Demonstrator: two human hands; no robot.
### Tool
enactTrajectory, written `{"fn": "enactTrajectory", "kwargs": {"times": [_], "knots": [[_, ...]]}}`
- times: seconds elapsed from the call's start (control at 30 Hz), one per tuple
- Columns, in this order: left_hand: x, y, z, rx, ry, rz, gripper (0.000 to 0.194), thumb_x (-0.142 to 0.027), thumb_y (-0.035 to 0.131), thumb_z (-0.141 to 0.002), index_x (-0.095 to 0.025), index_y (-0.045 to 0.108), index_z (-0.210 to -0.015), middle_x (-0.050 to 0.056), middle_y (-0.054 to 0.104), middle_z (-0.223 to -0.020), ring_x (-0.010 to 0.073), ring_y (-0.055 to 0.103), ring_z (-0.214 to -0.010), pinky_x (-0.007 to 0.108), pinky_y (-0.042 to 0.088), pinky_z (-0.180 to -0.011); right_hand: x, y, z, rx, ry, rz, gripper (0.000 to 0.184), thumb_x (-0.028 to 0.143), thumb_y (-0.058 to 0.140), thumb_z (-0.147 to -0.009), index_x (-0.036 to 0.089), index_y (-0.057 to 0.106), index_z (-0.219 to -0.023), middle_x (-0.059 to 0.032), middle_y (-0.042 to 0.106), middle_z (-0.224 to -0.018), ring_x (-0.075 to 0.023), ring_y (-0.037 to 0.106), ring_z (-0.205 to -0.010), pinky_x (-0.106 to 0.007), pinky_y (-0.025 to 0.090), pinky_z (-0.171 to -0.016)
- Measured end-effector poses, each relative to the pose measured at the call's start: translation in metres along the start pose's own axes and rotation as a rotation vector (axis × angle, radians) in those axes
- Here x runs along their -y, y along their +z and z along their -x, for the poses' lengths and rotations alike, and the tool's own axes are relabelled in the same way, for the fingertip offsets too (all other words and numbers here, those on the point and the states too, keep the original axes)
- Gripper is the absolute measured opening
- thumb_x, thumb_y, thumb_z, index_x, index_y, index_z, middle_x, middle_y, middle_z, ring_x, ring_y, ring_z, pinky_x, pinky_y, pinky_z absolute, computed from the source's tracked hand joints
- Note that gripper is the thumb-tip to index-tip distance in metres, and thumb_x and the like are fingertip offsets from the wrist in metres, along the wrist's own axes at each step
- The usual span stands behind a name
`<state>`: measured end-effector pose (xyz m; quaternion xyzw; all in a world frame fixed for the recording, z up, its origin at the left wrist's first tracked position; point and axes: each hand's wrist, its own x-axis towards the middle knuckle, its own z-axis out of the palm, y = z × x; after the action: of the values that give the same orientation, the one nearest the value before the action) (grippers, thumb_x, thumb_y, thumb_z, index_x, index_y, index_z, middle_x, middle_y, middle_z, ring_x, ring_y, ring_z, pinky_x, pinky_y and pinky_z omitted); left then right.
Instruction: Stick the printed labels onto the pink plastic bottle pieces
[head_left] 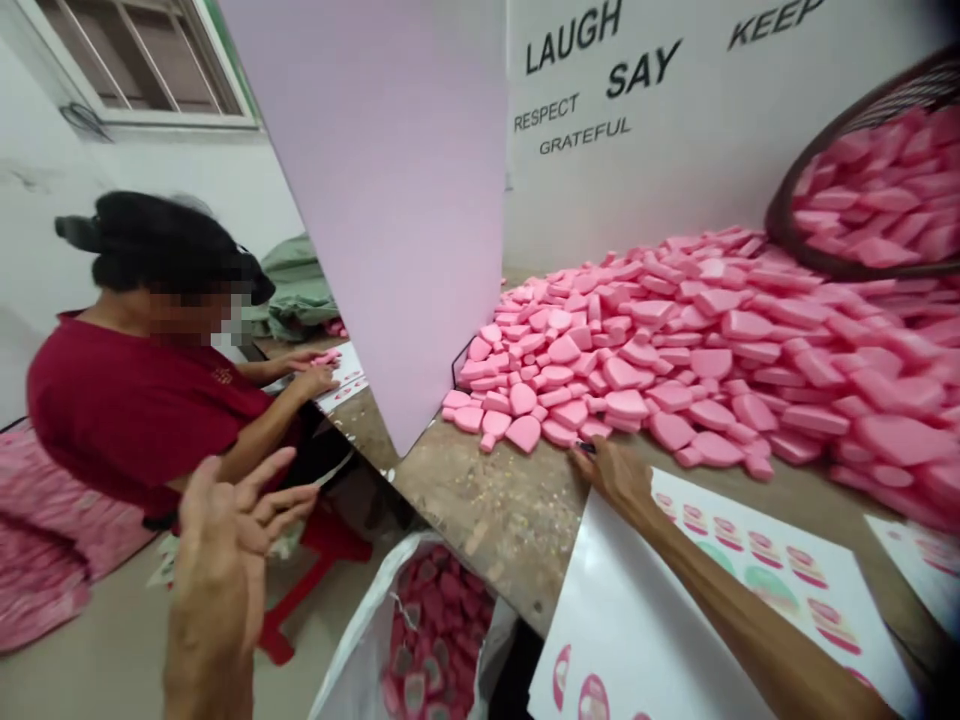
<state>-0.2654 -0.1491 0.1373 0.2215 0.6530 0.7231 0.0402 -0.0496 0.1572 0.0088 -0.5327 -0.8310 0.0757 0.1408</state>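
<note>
Pink paddle-shaped pieces (705,365) lie in a broad heap along the far side of the worktop (495,510), thickest toward its right end, with a few loose ones at the heap's front. At the far right corner, a dark basket (780,215) rests tipped on its side, more of the same pieces filling its mouth.

The right hand (621,475) reaches to the front of the heap, its fingers drawn narrow around a small dark item (586,447), too small to identify; whether it touches a pink piece, I cannot tell. Its forearm crosses above a mostly white sheet (615,600) and a label sheet (757,540) printed in pink and green, both toward the worktop's near edge. Another printed sheet (911,545) lies farther right.

The left hand (232,530) is raised off the worktop's left edge, fingers spread wide. Below that edge, a white sack (352,610) stands open, holding darker pink pieces (442,620), some with greyish faces.

A pale panel (375,200) rises at the worktop's left. Beyond it, a co-worker in a dark red shirt (142,410) holds a pink piece over a printed sheet. A red stool (322,545) stands nearby.
</note>
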Motion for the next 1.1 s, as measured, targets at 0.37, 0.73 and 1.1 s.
{"fn": "enactTrajectory", "kwargs": {"times": [0.37,0.73,1.1], "knots": [[0.06,0.119,0.116,0.969,-0.552,0.138,0.048,-0.042,0.071,-0.071,-0.021,0.061,-0.113,0.009,0.063,-0.117,0.0236,0.057,-0.109,0.03,0.046,-0.089,-0.052,-0.134,0.135,0.475,-0.363,-0.464,0.019,0.038,0.056,-0.085,0.024,0.064,-0.095,0.0004,0.066,-0.085,-0.0147,0.06,-0.075,-0.025,0.044,-0.066],[0.069,0.157,0.185,1.24,-0.852,0.221,0.037,-0.049,0.054,-0.085,-0.013,0.053,-0.094,0.01,0.066,-0.081,0.0128,0.061,-0.054,0.021,0.046,-0.047,-0.112,-0.088,0.214,0.208,0.232,-0.603,0.033,0.049,0.045,-0.088,0.022,0.055,-0.104,-0.0054,0.066,-0.094,-0.0199,0.061,-0.084,-0.031,0.046,-0.074],[0.089,0.236,0.195,1.076,-0.538,0.016,0.04,-0.049,0.052,-0.084,-0.012,0.053,-0.098,0.003,0.058,-0.07,0.0195,0.067,-0.061,0.029,0.055,-0.054,-0.134,-0.043,0.155,-0.142,-0.019,-0.015,0.017,0.028,0.043,-0.091,0.02,0.057,-0.085,-0.004,0.067,-0.081,-0.0191,0.06,-0.079,-0.034,0.033,-0.076]]}}
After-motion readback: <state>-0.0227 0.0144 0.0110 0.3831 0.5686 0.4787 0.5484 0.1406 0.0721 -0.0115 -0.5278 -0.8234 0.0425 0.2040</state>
